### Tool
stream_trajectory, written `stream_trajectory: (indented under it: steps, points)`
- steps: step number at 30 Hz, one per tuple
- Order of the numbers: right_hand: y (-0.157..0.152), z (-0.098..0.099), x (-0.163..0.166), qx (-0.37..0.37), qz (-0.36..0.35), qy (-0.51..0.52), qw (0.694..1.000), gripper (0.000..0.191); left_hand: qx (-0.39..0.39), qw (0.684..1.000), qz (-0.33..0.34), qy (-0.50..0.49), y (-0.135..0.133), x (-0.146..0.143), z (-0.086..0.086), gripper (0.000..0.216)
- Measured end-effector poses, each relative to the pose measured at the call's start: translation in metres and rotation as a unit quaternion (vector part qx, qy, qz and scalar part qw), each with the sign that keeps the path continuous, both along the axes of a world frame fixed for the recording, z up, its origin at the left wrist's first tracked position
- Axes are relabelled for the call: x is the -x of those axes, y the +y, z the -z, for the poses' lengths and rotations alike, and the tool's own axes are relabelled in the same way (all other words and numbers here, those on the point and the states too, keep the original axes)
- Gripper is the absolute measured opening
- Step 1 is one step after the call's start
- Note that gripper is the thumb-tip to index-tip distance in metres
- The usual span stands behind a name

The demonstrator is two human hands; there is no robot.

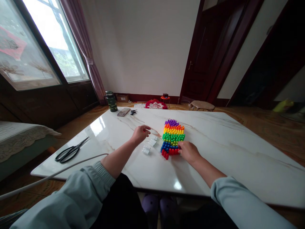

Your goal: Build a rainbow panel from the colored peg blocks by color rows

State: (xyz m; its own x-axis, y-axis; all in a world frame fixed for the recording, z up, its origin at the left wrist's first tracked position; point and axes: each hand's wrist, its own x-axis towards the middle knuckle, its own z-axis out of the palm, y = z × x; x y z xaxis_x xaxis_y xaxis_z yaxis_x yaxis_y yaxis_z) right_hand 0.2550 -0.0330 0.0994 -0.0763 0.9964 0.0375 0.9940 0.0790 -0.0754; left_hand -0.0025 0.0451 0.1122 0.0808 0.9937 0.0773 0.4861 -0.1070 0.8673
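Observation:
A block of shiny plastic beads (173, 136) lies on the white marbled table, in bands of purple, orange, yellow, green, blue and red. My right hand (190, 152) is at its near right edge, fingers pinched on the beads by the blue and red rows. To the left of the block my left hand (140, 135) hovers with its fingers curled together; whatever they hold, if anything, is too small to make out. Just below and right of that hand are small clear plastic pieces (152, 142), and another clear piece (146, 150) sits nearer to me.
Black-handled scissors (69, 153) rest at the table's left, beside a pale cable (78, 163) that crosses the edge. A camouflage flask (111, 101), a phone (123, 112) and keys (133, 112) are at the far left of the table (228, 152). Beyond stands a stool (202, 105).

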Motion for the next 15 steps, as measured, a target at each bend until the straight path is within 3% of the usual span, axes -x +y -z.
stream_trajectory:
  steps: [3, 9, 12, 15]
  points:
    - [-0.006, -0.009, 0.009, -0.026, 0.007, 0.010, 1.000, 0.012, -0.021, 0.998, -0.048, 0.044, 0.006, 0.013, 0.001, 0.025]
    - [-0.015, -0.013, 0.049, -0.006, -0.099, 0.042, 0.994, 0.024, -0.049, 0.975, -0.158, 0.148, 0.016, 0.048, 0.003, 0.035]
    - [-0.011, -0.009, 0.060, 0.013, -0.112, 0.011, 0.994, 0.016, -0.038, 0.966, -0.156, 0.203, 0.018, 0.061, 0.010, 0.040]
    - [-0.005, -0.006, 0.060, 0.024, -0.113, -0.011, 0.993, 0.014, -0.032, 0.959, -0.109, 0.261, 0.017, 0.068, 0.021, 0.045]
